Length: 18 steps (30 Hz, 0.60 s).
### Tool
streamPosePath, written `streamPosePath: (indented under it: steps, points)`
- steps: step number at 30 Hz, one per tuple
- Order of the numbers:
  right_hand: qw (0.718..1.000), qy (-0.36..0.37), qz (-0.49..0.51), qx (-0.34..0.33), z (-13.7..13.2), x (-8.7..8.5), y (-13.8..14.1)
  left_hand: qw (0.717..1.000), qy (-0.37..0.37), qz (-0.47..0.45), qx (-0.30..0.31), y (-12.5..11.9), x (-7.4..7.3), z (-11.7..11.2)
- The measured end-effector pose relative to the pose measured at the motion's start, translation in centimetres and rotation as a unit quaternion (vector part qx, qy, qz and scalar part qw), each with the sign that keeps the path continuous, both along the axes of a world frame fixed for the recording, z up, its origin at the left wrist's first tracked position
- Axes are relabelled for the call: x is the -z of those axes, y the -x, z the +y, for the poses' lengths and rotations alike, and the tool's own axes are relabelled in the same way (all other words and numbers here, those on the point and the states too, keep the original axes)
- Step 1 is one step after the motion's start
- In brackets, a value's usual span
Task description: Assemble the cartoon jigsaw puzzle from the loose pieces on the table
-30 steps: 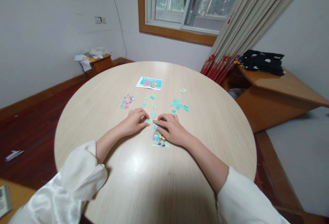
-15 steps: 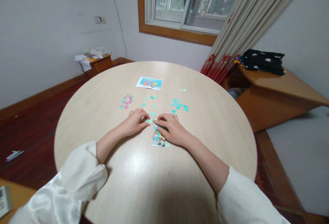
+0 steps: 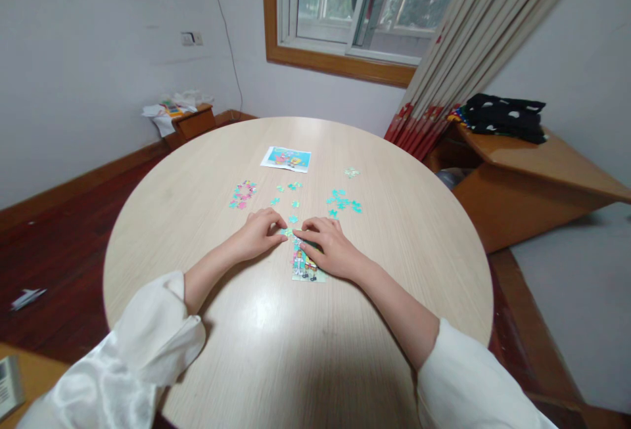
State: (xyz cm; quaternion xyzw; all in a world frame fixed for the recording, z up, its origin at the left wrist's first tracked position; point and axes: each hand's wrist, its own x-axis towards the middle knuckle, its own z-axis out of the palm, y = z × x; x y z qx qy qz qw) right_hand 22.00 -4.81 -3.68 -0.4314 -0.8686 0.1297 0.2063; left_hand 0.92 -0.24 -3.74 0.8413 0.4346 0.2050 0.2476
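Note:
A partly joined jigsaw puzzle (image 3: 298, 269) with cartoon figures lies flat on the round table, its right side covered by my right hand. My left hand (image 3: 259, 234) is closed, thumb and forefinger pinching a small green-and-blue puzzle piece (image 3: 288, 232) at the puzzle's upper left corner. From the other side, my right hand (image 3: 331, 248) rests curved over the puzzle, its thumb and forefinger holding it near that same corner. Whether the piece is locked into the puzzle cannot be made out.
Loose pieces lie beyond my hands: a pink group (image 3: 242, 195), a turquoise group (image 3: 344, 202), a pale green cluster (image 3: 351, 172) and several single ones (image 3: 295, 204). Behind them is a picture card (image 3: 286, 159) on the round table (image 3: 207, 173). A wooden cabinet (image 3: 522, 186) stands at right.

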Motion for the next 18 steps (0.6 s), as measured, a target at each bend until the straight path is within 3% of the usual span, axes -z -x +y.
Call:
streamPosePath:
  steps: [18]
  points:
    - [1.000,0.009,0.001,0.004,-0.05,-0.20,0.15,0.999,0.014,-0.021,-0.027,-0.11,0.25,0.08]
